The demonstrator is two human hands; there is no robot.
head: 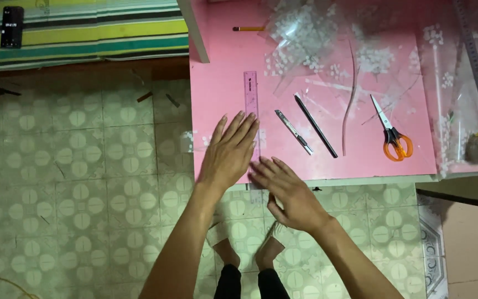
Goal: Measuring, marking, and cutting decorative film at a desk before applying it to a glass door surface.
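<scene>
1. A pink translucent ruler (251, 99) lies upright along the pink table (217, 88), near its front edge, its lower end hidden under the fingers.
2. The left hand (229, 152) lies flat, fingers together, pressing on the ruler's lower part.
3. The right hand (286, 191) rests open at the table's front edge, fingertips just beside the ruler's lower end, holding nothing.
4. A utility knife (294, 132) and a black pen (315, 125) lie slanted just right of the ruler.
5. Orange-handled scissors (389, 132) lie further right, among clear flowered wrap (305, 33).
</scene>
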